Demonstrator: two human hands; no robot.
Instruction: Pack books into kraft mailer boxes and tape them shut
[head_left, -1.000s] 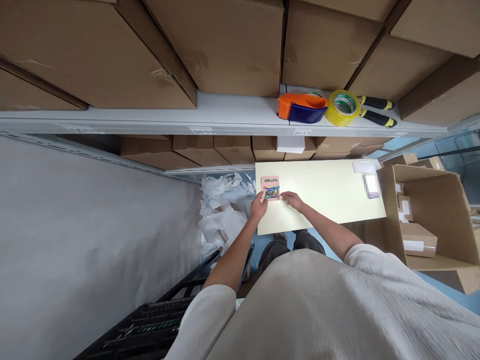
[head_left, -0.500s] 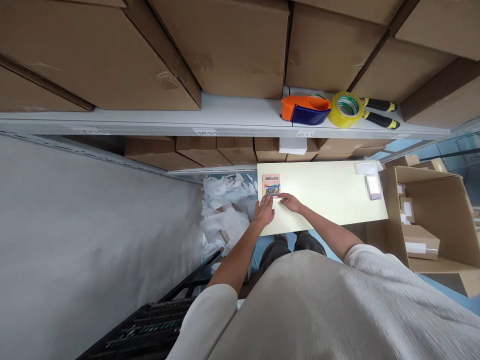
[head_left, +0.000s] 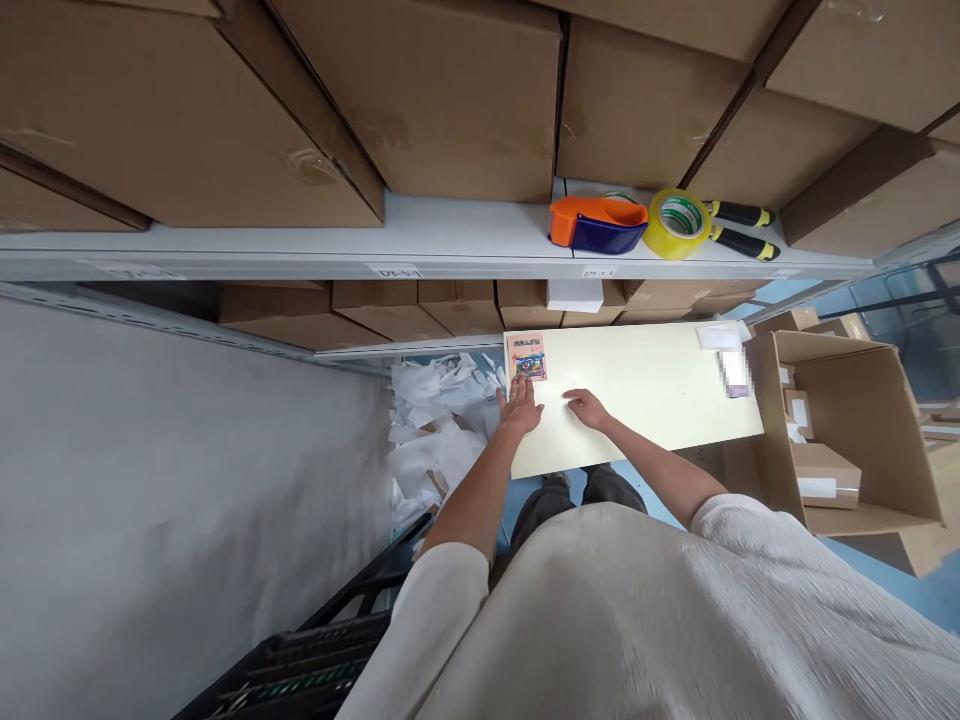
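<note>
A small pink packet with a colourful picture [head_left: 527, 358] lies at the left end of the pale yellow board [head_left: 637, 390]. My left hand [head_left: 520, 407] rests with spread fingers, their tips on the packet's lower edge. To its right, my right hand [head_left: 586, 408] hovers at or just over the board, apart from the packet, with its index finger stretched out and nothing visible in it. At the board's right end lie a white slip [head_left: 718, 336] and a small item with a blurred label [head_left: 736, 373].
On the shelf above are an orange and blue tape dispenser [head_left: 598, 224], a yellow tape roll [head_left: 677, 224] and two black-yellow handles [head_left: 742, 228]. An open carton [head_left: 862, 430] holding small boxes stands right. White paper scraps [head_left: 442, 420] lie left. A black crate [head_left: 322, 660] is lower left.
My right hand has come away from the packet, leaving a gap between my hands. My left hand still touches the packet, which now lies closer to the board's upper left corner. The view has shifted slightly.
</note>
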